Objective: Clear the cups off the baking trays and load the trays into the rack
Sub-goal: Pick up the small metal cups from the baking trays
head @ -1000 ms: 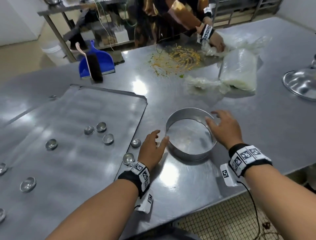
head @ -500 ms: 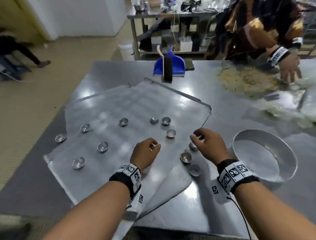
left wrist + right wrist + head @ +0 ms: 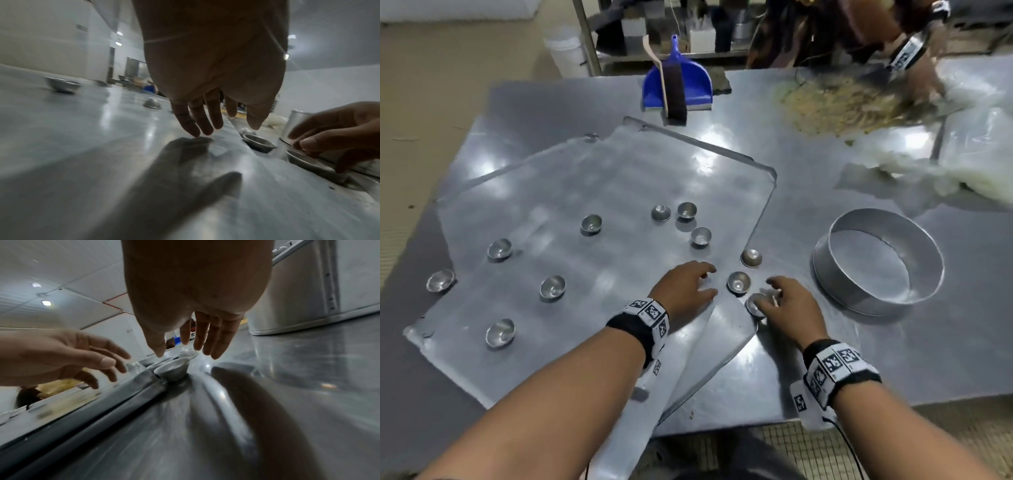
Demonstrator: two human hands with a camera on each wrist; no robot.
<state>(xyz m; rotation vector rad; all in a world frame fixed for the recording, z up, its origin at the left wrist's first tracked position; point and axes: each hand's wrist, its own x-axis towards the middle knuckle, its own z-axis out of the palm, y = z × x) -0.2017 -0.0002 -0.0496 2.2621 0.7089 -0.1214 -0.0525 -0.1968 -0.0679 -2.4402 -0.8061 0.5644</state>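
Two overlapping flat baking trays (image 3: pixel 602 178) lie on the steel table, with several small metal cups (image 3: pixel 553 287) scattered over them. Three more cups sit at the trays' right edge. My left hand (image 3: pixel 710 279) hovers low over the tray with its fingers spread and holds nothing; the left wrist view shows its fingertips (image 3: pixel 205 129) just above the metal. My right hand (image 3: pixel 768 293) reaches down over the nearest cup (image 3: pixel 755 305), and its straight fingers (image 3: pixel 213 353) and thumb flank that cup (image 3: pixel 172 369). Another cup (image 3: pixel 738 282) stands between my two hands.
A round cake pan (image 3: pixel 876 263) stands right of my right hand. A blue dustpan (image 3: pixel 678 85) with a brush lies at the back. Another person's hand (image 3: pixel 924 78) works over food scraps (image 3: pixel 825 99) and plastic bags (image 3: pixel 979 154) far right. The table's front edge is near my wrists.
Both hands have left the round cake pan and moved left to the cups at the trays' right edge. My right hand has drawn back onto the nearest cup.
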